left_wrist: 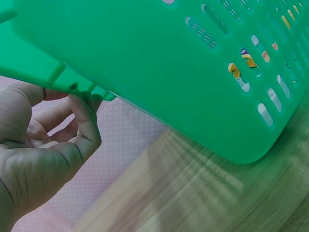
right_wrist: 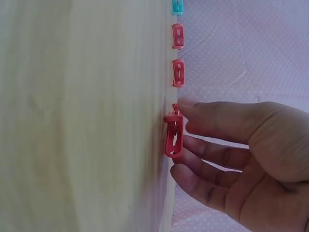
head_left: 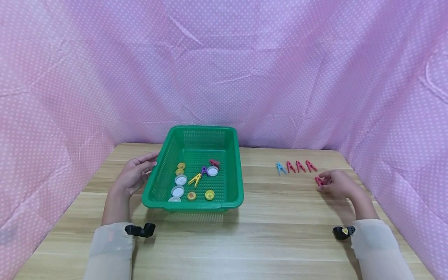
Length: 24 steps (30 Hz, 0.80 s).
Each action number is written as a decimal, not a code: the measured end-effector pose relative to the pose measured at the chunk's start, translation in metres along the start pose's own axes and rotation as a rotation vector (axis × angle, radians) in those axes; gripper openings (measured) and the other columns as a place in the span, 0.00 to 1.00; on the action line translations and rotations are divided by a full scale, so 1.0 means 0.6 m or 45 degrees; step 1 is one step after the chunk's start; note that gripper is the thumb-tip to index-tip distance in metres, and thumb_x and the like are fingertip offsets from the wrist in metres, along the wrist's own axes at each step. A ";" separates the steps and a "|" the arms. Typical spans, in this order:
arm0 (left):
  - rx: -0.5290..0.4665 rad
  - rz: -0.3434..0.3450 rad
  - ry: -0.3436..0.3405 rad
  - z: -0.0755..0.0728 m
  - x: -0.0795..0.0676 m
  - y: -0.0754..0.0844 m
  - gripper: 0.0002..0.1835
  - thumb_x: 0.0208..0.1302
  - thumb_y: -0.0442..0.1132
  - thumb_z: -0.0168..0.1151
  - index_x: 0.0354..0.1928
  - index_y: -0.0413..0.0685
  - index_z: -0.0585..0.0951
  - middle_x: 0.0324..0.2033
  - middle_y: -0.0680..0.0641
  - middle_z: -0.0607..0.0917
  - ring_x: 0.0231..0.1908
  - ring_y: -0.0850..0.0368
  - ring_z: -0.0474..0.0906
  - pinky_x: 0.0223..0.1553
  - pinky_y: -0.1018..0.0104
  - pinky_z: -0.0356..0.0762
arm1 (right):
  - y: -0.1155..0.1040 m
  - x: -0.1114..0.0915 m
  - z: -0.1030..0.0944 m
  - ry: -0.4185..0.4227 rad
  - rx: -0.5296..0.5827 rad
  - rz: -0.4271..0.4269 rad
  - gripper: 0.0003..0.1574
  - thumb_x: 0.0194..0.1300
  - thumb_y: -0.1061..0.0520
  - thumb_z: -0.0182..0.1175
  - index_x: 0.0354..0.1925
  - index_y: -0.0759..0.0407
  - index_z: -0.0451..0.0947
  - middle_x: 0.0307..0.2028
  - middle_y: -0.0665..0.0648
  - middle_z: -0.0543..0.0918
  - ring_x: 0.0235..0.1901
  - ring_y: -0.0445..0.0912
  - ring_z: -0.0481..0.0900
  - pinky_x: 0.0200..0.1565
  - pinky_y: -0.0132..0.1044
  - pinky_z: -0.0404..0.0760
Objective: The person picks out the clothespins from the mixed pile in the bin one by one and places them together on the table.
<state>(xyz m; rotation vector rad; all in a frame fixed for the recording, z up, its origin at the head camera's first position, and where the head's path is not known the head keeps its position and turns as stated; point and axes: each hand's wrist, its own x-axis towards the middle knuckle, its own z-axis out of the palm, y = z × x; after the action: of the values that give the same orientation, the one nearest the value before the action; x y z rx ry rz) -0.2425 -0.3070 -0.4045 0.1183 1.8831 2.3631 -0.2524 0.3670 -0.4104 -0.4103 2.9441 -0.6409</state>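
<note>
My left hand (head_left: 132, 175) pinches the left rim of a green plastic basket (head_left: 196, 205); the left wrist view shows thumb and fingers meeting at that rim. Inside lie a yellow clothespin (head_left: 195, 179), a purple clothespin (head_left: 204, 170) and a red clothespin (head_left: 214, 162), among yellow and white bottle caps. At the right of the table, my right hand (head_left: 338, 184) holds another red clothespin (right_wrist: 174, 137) between thumb and fingers, low at the tabletop. Just beyond it, a blue clothespin (head_left: 281, 168) and three red clothespins (head_left: 300, 166) form a row.
The wooden table (head_left: 259, 233) reaches back to a pink dotted cloth (head_left: 224, 70), which also hangs along both sides. White caps (head_left: 177, 191) line the basket's left part, with yellow caps (head_left: 209, 195) near its front. A black wrist camera sits on each sleeve.
</note>
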 end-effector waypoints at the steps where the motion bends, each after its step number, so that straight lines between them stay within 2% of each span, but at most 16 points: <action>1: 0.003 -0.005 0.002 0.000 0.000 0.001 0.25 0.75 0.32 0.59 0.71 0.37 0.73 0.50 0.52 0.87 0.45 0.62 0.85 0.48 0.68 0.84 | -0.001 -0.001 -0.001 0.000 0.008 0.008 0.30 0.60 0.59 0.73 0.55 0.78 0.78 0.35 0.59 0.85 0.36 0.52 0.82 0.41 0.49 0.83; 5: 0.006 -0.023 0.011 0.000 -0.001 0.002 0.26 0.74 0.33 0.61 0.72 0.38 0.72 0.50 0.54 0.87 0.45 0.62 0.84 0.48 0.69 0.84 | 0.001 -0.002 -0.001 -0.002 0.030 0.004 0.31 0.58 0.61 0.74 0.55 0.78 0.78 0.38 0.63 0.86 0.40 0.57 0.84 0.44 0.53 0.83; 13: -0.008 -0.019 0.004 0.001 0.000 0.001 0.24 0.75 0.31 0.60 0.71 0.39 0.73 0.50 0.53 0.87 0.46 0.62 0.84 0.48 0.69 0.84 | 0.006 -0.002 0.003 0.000 0.071 -0.024 0.27 0.59 0.63 0.74 0.53 0.78 0.80 0.39 0.64 0.87 0.40 0.56 0.86 0.44 0.46 0.84; 21: -0.012 -0.004 -0.004 0.001 0.000 0.000 0.25 0.74 0.32 0.60 0.71 0.37 0.72 0.49 0.53 0.87 0.45 0.62 0.85 0.48 0.69 0.84 | 0.009 -0.002 0.004 0.017 0.061 -0.034 0.27 0.59 0.63 0.74 0.52 0.79 0.80 0.42 0.67 0.87 0.41 0.59 0.86 0.45 0.51 0.84; 24: -0.005 -0.004 -0.002 0.001 0.000 0.000 0.25 0.75 0.31 0.59 0.71 0.37 0.72 0.49 0.53 0.87 0.45 0.62 0.85 0.48 0.69 0.84 | 0.010 -0.001 0.005 0.010 0.061 -0.029 0.27 0.59 0.63 0.73 0.52 0.79 0.80 0.41 0.66 0.88 0.41 0.57 0.86 0.44 0.48 0.84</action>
<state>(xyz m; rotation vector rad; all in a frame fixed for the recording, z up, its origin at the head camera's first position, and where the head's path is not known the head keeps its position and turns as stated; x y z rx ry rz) -0.2427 -0.3066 -0.4044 0.1171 1.8769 2.3638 -0.2529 0.3710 -0.4156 -0.4380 2.9292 -0.7156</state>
